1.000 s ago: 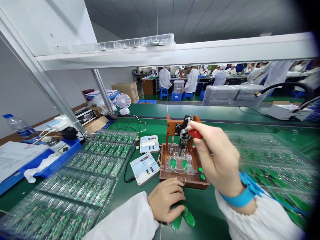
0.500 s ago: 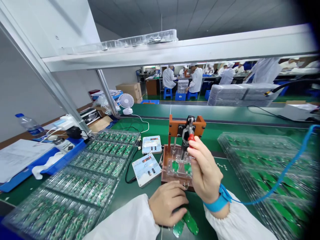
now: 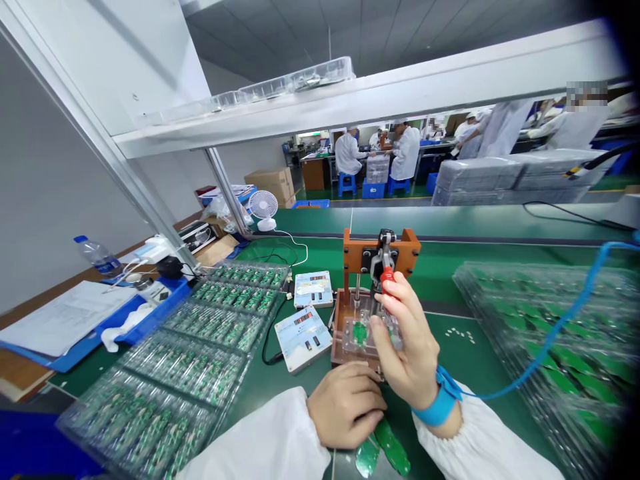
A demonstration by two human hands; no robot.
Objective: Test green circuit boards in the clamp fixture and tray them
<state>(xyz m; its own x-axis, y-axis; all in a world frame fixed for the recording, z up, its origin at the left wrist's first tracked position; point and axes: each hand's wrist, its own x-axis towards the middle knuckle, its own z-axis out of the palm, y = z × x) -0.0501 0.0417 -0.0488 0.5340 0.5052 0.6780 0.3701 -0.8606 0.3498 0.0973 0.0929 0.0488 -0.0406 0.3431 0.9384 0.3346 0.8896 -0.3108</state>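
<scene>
My right hand [image 3: 413, 343] has its fingers curled over the red handle [image 3: 387, 279] of a toggle clamp, its thumb pointing down toward the plate below. The clamp is mounted on an orange-brown press fixture [image 3: 354, 250]. Under it, a clear plate [image 3: 345, 339] has green circuit boards [image 3: 359, 332] in it, partly covered by my right hand. My left hand [image 3: 346, 407] rests at the front of the fixture's base with bent fingers; what they hold, if anything, is hidden. Two loose green boards [image 3: 393, 448] lie on the table beside its thumb.
Clear trays of boards [image 3: 185, 360] lie at left; more stacked trays [image 3: 545, 347] stand at right. Two white boxes with red displays [image 3: 303, 339] sit left of the fixture. A blue wrist strap cord [image 3: 560, 347] crosses on the right. A small fan [image 3: 263, 205] stands behind. People work beyond.
The view has shifted, so the bench appears farther right. My right hand stays at the red handle, its thumb now farther from the fingers. My left hand stays by the base.
</scene>
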